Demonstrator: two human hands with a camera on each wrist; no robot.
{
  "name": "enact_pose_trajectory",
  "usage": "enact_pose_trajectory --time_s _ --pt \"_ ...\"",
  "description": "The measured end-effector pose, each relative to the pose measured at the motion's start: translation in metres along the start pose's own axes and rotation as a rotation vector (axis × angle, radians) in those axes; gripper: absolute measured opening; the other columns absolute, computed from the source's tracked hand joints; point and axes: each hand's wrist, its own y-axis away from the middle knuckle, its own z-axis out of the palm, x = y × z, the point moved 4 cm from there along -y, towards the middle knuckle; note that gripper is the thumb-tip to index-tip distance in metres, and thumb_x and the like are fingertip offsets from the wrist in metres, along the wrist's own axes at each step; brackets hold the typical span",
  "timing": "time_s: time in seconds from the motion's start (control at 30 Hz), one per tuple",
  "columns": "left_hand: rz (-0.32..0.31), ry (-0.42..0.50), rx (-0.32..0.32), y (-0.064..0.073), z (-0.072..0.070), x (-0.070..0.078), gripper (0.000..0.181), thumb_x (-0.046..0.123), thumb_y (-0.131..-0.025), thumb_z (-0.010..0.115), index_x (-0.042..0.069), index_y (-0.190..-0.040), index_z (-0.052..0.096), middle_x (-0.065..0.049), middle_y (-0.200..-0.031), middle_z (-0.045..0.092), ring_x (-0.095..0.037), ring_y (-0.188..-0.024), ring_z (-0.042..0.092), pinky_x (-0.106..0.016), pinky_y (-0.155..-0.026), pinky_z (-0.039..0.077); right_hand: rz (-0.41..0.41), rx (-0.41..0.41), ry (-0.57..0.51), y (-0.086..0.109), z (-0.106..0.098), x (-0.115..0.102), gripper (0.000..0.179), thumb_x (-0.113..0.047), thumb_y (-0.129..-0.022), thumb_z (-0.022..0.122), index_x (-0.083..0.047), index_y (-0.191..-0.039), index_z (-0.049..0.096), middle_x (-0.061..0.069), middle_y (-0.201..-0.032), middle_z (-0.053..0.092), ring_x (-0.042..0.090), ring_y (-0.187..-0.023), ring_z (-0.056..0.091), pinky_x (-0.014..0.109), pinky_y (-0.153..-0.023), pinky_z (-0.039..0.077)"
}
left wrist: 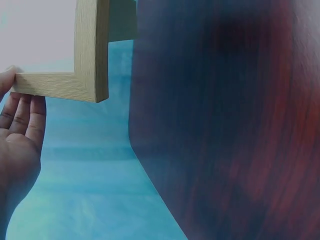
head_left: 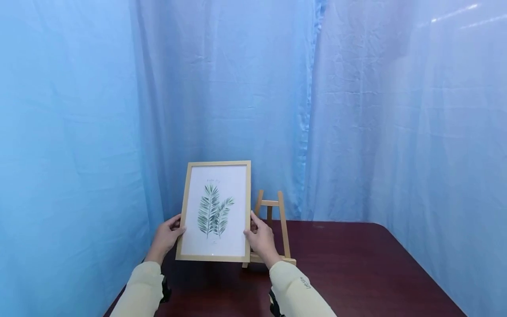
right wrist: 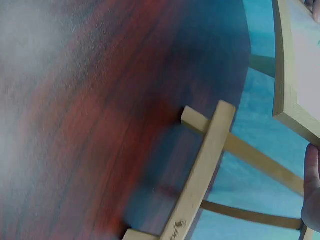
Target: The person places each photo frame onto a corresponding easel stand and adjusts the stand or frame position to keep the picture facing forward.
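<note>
A picture frame (head_left: 217, 258) with a light wooden border and a green leaf print is held upright, slightly tilted, above the table. My left hand (head_left: 165, 237) pinches its left edge, thumb in front and fingers behind. On the opposite edge my right hand (head_left: 261, 237) grips it the same way. Just right of and behind the picture frame stands a small wooden easel (head_left: 284, 224), partly hidden by the picture frame and the right hand. In the right wrist view the easel's ledge (right wrist: 200, 170) shows close up, apart from the picture frame (right wrist: 280, 65).
A dark red-brown table (head_left: 340, 264) with a rounded far corner lies under the hands. Blue curtains (head_left: 253, 88) hang behind it and along both sides.
</note>
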Motion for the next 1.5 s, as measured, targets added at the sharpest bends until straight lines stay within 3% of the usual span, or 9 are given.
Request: enact_pose_trajectory --time_s 0.23,0.47,0.67,0.97,1.2,1.37,1.5 --pt "0.03 0.048 0.028 -0.003 0.006 0.014 0.051 0.0 -0.095 0.063 -0.004 -0.144 0.048 -0.028 -0.126 0.06 -0.033 -0.106 0.058 -0.032 -0.083 0.052 0.027 0.017 -0.037 -0.012 -0.016 0.002 0.065 -0.005 -0.091 0.07 -0.013 -0.15 0.045 0.009 -0.115 0.063 0.018 -0.088 0.063 0.032 -0.073 0.055" --pt "0.078 0.085 0.048 -0.007 0.012 0.033 0.051 0.002 -0.094 0.066 -0.002 -0.143 0.05 -0.027 -0.124 0.062 -0.031 -0.105 0.059 -0.026 -0.081 0.051 0.027 0.018 -0.116 -0.024 -0.035 0.0 0.062 0.0 -0.089 0.07 -0.003 -0.147 0.047 0.014 -0.111 0.063 0.026 -0.096 0.065 0.036 -0.079 0.057" --pt "0.125 0.145 0.065 -0.007 0.02 0.049 0.05 -0.002 -0.091 0.068 -0.003 -0.139 0.055 -0.027 -0.117 0.064 -0.028 -0.098 0.06 -0.016 -0.072 0.048 0.058 0.044 -0.14 -0.028 -0.051 0.004 0.06 0.001 -0.089 0.069 -0.006 -0.146 0.049 0.016 -0.117 0.06 0.022 -0.087 0.064 0.031 -0.072 0.055" --pt "0.147 0.224 0.054 -0.012 0.04 0.064 0.05 -0.002 -0.088 0.071 -0.001 -0.136 0.058 -0.024 -0.113 0.066 -0.024 -0.094 0.06 -0.017 -0.072 0.049 0.04 0.041 -0.171 -0.031 -0.08 0.011 0.061 0.001 -0.092 0.065 -0.008 -0.149 0.046 0.015 -0.118 0.061 0.017 -0.079 0.057 0.026 -0.063 0.049" --pt "0.191 0.236 0.063 -0.011 0.055 0.079 0.05 -0.003 -0.087 0.072 -0.001 -0.135 0.059 -0.022 -0.106 0.065 -0.022 -0.088 0.06 -0.02 -0.071 0.051 0.013 0.05 -0.179 -0.031 -0.101 0.014 0.062 0.001 -0.092 0.066 -0.007 -0.15 0.044 0.02 -0.118 0.062 0.026 -0.095 0.066 0.037 -0.072 0.057" --pt "0.212 0.256 0.058 -0.01 0.067 0.086 0.051 -0.004 -0.085 0.073 -0.002 -0.134 0.06 -0.021 -0.104 0.067 -0.02 -0.086 0.06 -0.021 -0.07 0.051 0.002 0.055 -0.177 -0.03 -0.115 0.019 0.062 0.001 -0.093 0.065 -0.008 -0.15 0.044 0.021 -0.117 0.063 0.03 -0.097 0.067 0.028 -0.07 0.055" --pt "0.215 0.272 0.045 -0.009 0.076 0.09 0.05 -0.004 -0.085 0.073 -0.001 -0.134 0.06 -0.02 -0.102 0.068 -0.02 -0.085 0.061 -0.021 -0.069 0.052 0.006 0.063 -0.156 -0.028 -0.125 0.023 0.061 -0.001 -0.093 0.065 -0.007 -0.15 0.043 0.021 -0.12 0.062 0.033 -0.101 0.066 0.03 -0.073 0.055"
